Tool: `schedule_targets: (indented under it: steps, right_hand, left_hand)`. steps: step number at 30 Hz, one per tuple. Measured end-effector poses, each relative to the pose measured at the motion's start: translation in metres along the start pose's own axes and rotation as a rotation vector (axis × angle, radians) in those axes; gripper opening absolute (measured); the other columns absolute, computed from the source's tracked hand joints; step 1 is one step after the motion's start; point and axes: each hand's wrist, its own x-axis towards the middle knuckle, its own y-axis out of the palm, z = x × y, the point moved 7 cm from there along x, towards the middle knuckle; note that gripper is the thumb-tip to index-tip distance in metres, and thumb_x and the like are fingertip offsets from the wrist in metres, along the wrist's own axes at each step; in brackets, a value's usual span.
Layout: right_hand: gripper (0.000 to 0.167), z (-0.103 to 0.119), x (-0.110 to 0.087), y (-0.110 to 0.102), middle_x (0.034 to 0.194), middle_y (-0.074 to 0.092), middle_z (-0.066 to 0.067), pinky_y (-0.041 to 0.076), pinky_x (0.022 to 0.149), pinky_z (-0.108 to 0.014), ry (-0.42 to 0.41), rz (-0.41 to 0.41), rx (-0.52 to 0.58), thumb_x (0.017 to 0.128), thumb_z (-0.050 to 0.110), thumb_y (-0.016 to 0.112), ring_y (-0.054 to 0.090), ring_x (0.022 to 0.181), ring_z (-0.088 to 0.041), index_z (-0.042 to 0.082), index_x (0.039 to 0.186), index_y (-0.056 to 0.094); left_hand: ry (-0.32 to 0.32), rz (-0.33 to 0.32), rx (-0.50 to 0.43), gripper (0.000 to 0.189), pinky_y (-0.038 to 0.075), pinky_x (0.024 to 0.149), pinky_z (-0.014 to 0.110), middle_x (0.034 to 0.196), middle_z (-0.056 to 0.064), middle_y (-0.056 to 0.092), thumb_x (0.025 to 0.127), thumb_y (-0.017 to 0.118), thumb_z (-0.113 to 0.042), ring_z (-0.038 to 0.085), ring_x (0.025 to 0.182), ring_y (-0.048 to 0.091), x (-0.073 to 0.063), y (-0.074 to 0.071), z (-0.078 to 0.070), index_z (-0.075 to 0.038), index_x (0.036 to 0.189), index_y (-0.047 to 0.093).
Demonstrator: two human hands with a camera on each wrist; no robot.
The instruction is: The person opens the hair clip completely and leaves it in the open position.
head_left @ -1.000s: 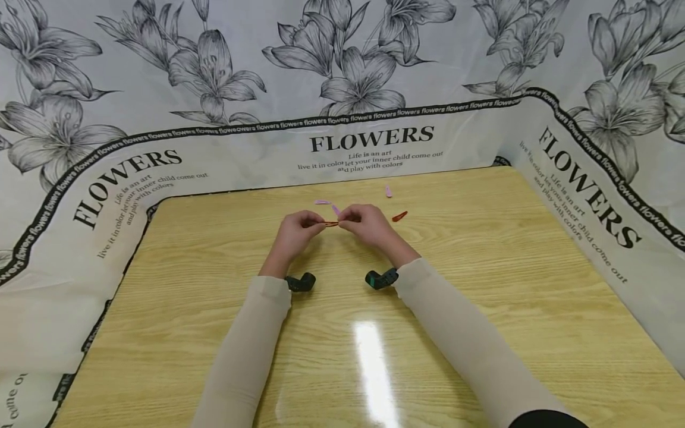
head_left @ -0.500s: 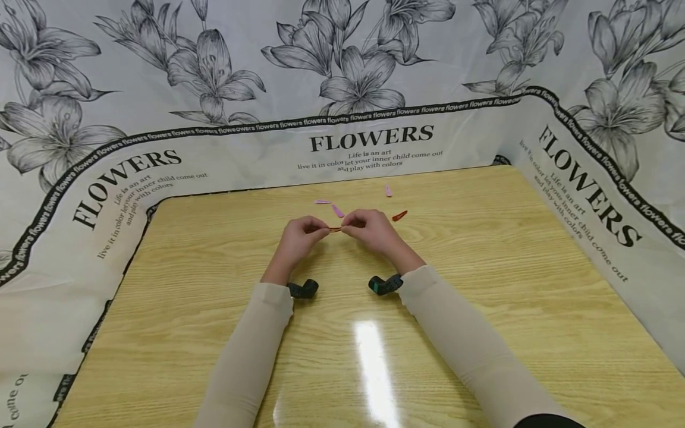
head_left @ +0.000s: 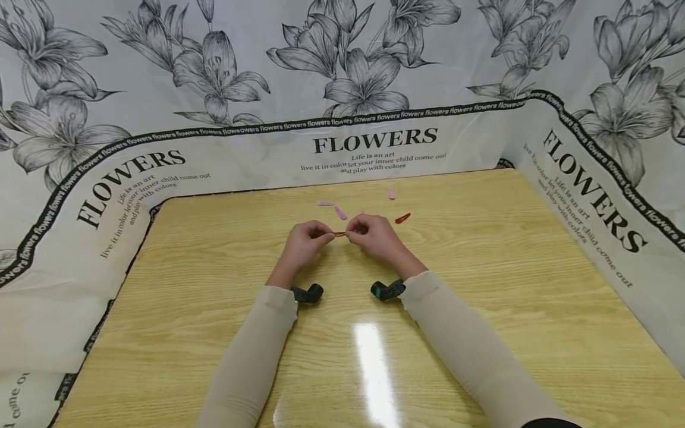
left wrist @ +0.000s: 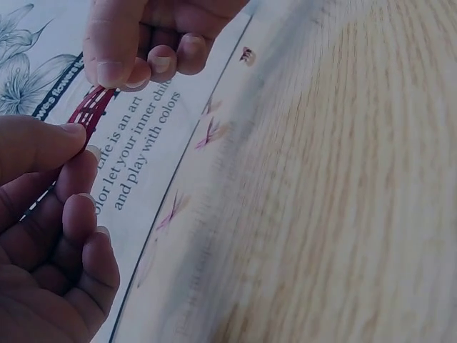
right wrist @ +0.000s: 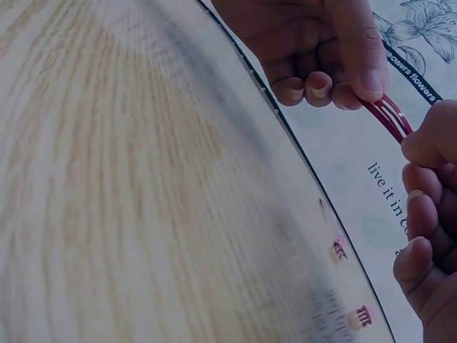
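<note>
Between both hands a red snap hair clip (head_left: 339, 234) is held up over the table. My left hand (head_left: 308, 242) pinches one end of it between thumb and index finger. The other end is pinched by my right hand (head_left: 376, 239) in the same way. In the left wrist view the hair clip (left wrist: 91, 108) shows slim slots along its length, and its ends are covered by the fingertips. From the right wrist the hair clip (right wrist: 389, 118) looks slightly bowed. The remaining fingers of both hands are curled in.
Pink hair clips lie beyond the hands: one flat clip (head_left: 325, 203), a slanted clip (head_left: 340, 212) and a farther clip (head_left: 391, 193). Another pink bit shows just behind the right hand. A second red clip (head_left: 403, 218) lies right of it. Flower-printed cloth (head_left: 374, 142) borders the table (head_left: 481, 249).
Both hands have drawn a little toward the body with the red hair clip still pinched between them. The slanted pink clip, partly covered before, now shows whole.
</note>
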Motion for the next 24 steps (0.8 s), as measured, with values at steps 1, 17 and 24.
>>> schedule_targets:
  steps: [1, 17, 24]
  right_hand:
    - [0.008, 0.0001, -0.0006, 0.0003, 0.089, 0.067, -0.003, 0.050, 0.073, -0.033, -0.006, -0.003, 0.004, 0.091, 0.022, 0.066, 0.059, 0.081, -0.018, 0.015, 0.094, 0.068]
    - [0.006, 0.0067, -0.0014, -0.0006, 0.084, 0.070, -0.003, 0.050, 0.069, -0.029, -0.111, -0.159, -0.052, 0.090, 0.018, 0.069, 0.060, 0.075, -0.014, 0.012, 0.090, 0.072]
    - [0.006, 0.0077, -0.0036, -0.0008, 0.084, 0.071, -0.003, 0.051, 0.068, -0.028, -0.132, -0.208, -0.084, 0.089, 0.018, 0.070, 0.061, 0.073, -0.014, 0.013, 0.090, 0.073]
  left_hand:
    - [0.003, -0.004, 0.005, 0.012, 0.046, 0.065, 0.029, 0.090, 0.006, 0.068, 0.090, 0.069, -0.023, 0.018, 0.077, 0.057, 0.0000, 0.0005, 0.0003, -0.011, 0.091, 0.071]
    - [0.022, -0.069, 0.045, 0.012, 0.050, 0.071, 0.028, 0.088, 0.007, 0.071, 0.090, 0.069, -0.021, 0.018, 0.081, 0.061, -0.0015, -0.0017, -0.0036, -0.009, 0.090, 0.071]
    - [0.042, -0.096, 0.077, 0.013, 0.048, 0.071, 0.028, 0.086, 0.007, 0.070, 0.090, 0.069, -0.022, 0.017, 0.078, 0.060, -0.0033, -0.0009, -0.0057, -0.009, 0.090, 0.071]
